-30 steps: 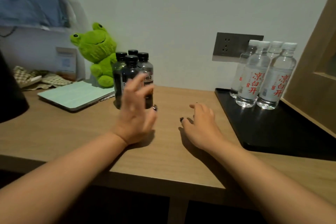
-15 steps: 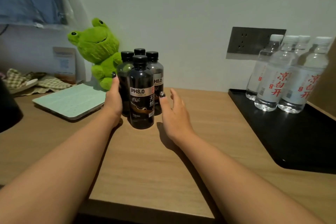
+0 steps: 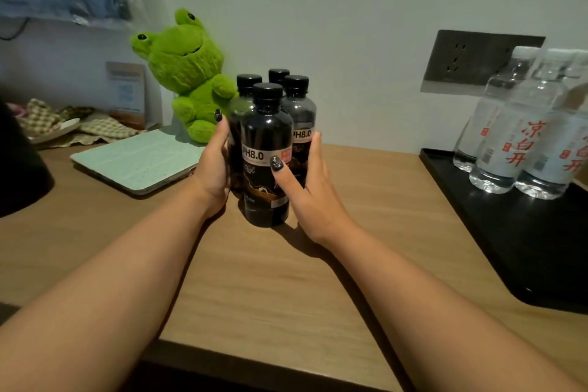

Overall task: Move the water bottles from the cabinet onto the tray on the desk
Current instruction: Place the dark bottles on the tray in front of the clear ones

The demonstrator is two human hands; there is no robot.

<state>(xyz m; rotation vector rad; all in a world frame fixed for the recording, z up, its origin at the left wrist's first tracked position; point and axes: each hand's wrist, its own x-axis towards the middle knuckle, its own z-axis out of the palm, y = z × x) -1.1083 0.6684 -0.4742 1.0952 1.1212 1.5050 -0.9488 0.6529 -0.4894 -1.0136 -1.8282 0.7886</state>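
Four dark bottles (image 3: 267, 153) clustered upright mid-table (image 3: 254, 280), toward back edge. Left hand (image 3: 214, 165) and right hand (image 3: 313, 188) clasp cluster from both sides, fingers wrapped. Tray (image 3: 509, 232) at right edge carries clear bottles (image 3: 515, 137).

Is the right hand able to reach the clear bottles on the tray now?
Probably not yet: the right hand grips the dark bottles together with the left hand; the clear bottles stand apart on the tray.
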